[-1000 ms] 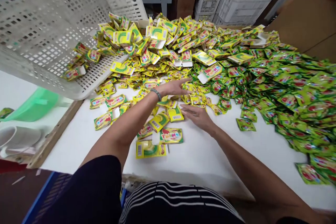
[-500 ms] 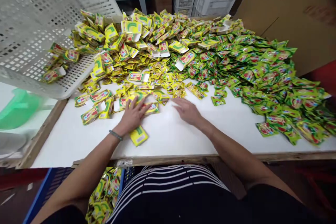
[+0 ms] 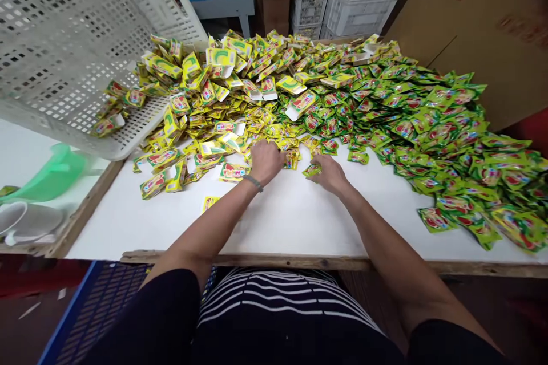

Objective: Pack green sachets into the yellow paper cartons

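Green packet [image 3: 311,171] sits at the fingertips of the right hand [image 3: 331,175], over the white tabletop [image 3: 278,222], near the middle of the work surface. The right hand pinches it by one end, thumb and fingers close together, with the rest of the packet showing to the left of them. Just across a bare strip of tabletop, the left hand [image 3: 266,161] is palm down with its fingers curled under, beside small yellow packets [image 3: 291,161]. Its fingertips are hidden behind the back of the hand, so whether they pinch anything cannot be told. A beaded bracelet [image 3: 253,183] circles the left wrist.

Beyond the hands, yellow boxes [image 3: 221,57] lie in a loose heap, several with white flaps open. To the right spreads a broad pile of green packets [image 3: 445,128], reaching almost to the wooden edge [image 3: 299,262] of the table. More boxes lie in front of and inside a tilted white perforated basket [image 3: 81,40] on the left.

A green plastic scoop [image 3: 60,174] and a white mug [image 3: 32,219] rest farther left, past a wooden strip [image 3: 92,202]. Below the table is a blue crate [image 3: 85,308]. Stacked white crates [image 3: 359,11] stand in the background, with a large cardboard sheet or box [image 3: 462,28] to their right.
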`<state>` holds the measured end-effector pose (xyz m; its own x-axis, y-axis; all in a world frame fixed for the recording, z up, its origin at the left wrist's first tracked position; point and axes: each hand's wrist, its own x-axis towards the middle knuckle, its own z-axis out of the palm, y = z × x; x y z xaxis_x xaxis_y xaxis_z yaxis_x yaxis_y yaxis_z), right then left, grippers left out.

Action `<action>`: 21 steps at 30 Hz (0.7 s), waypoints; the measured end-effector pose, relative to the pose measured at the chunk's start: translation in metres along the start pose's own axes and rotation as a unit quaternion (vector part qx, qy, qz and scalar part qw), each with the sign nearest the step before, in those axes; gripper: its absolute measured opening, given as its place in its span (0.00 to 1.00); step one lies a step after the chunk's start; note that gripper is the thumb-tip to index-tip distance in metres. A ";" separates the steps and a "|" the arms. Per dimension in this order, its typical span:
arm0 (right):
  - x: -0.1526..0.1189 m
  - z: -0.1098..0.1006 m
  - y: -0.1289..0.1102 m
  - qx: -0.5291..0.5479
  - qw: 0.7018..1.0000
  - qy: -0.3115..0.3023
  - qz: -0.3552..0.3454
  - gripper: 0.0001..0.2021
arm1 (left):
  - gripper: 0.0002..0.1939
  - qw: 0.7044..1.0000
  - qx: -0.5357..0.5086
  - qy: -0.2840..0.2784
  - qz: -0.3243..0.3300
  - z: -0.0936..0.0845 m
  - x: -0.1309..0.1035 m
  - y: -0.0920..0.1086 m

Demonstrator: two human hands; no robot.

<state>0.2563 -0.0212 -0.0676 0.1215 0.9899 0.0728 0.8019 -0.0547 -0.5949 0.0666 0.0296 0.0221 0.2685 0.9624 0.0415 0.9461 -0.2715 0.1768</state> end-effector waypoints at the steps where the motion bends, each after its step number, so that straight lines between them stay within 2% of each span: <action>1: 0.003 0.000 -0.001 0.014 1.000 0.005 0.003 0.21 | 0.23 1.000 0.014 0.000 -0.014 0.007 0.008 0.007; 3: 0.005 -0.001 0.000 0.034 0.999 0.027 0.030 0.24 | 0.23 0.999 0.027 -0.009 -0.017 0.020 0.019 0.017; 6: 0.001 0.000 0.003 0.044 0.995 0.032 0.079 0.21 | 0.20 1.000 0.009 -0.016 0.011 0.035 0.022 0.022; 8: -0.002 0.001 0.003 0.051 0.994 0.013 0.095 0.22 | 0.17 0.999 -0.042 -0.015 0.012 0.041 0.019 0.021; 11: -0.003 -0.002 0.000 0.091 0.991 0.009 0.094 0.23 | 0.10 0.983 -0.180 -0.014 -0.020 0.044 0.009 0.014; 13: -0.002 -0.007 -0.001 0.138 0.987 0.010 0.082 0.19 | 0.09 0.951 -0.306 -0.024 -0.047 0.045 0.000 0.007; 15: -0.002 -0.013 -0.001 0.208 0.976 -0.005 0.059 0.14 | 0.12 0.897 -0.434 -0.050 -0.072 0.045 -0.012 0.000; 17: -0.005 -0.017 -0.004 0.285 0.957 -0.032 0.036 0.13 | 0.16 0.838 -0.530 -0.080 -0.100 0.045 -0.025 -0.005; 19: -0.009 -0.019 -0.011 0.350 0.935 -0.061 0.024 0.15 | 0.20 0.796 -0.584 -0.101 -0.124 0.044 -0.037 -0.009; 21: -0.015 -0.019 -0.022 0.408 0.909 -0.080 0.018 0.19 | 0.20 0.776 -0.606 -0.109 -0.137 0.043 -0.046 -0.014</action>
<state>0.2477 -0.0368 -0.0404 -0.0010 0.9993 -0.0370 0.0899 -0.0368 -0.9953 0.0490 -0.0113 -0.0249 0.2366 0.9223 -0.3055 0.1437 0.2778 0.9498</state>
